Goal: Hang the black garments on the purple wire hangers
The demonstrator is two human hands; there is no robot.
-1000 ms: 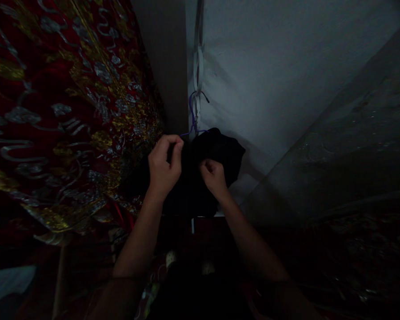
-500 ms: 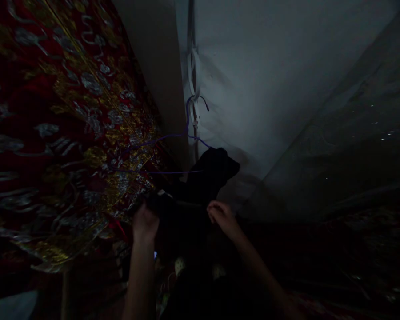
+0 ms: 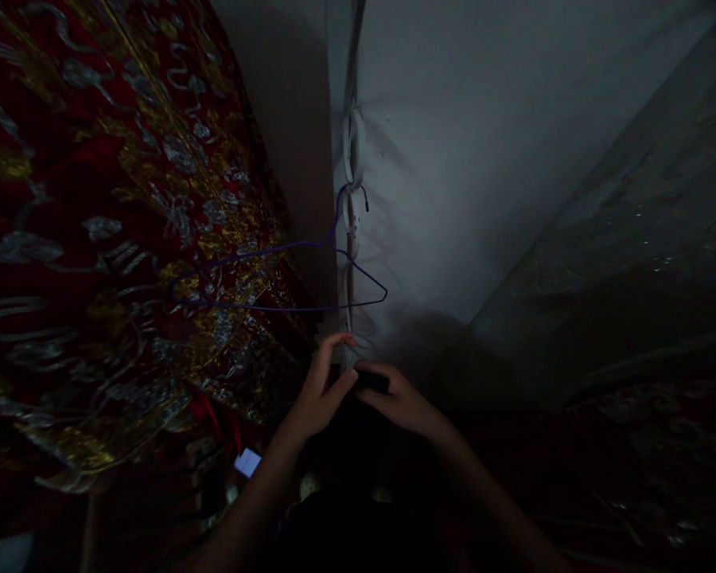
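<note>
The left hand (image 3: 327,391) and right hand (image 3: 401,399) face each other at lower centre, thumbs apart from curved fingers. The black cloth garment (image 3: 375,382) lies between and below them, dark fabric showing between the right thumb and fingers; whether either grip is closed cannot be told. The purple wire hanger (image 3: 286,309) hangs above both hands, at centre, bare.
</note>
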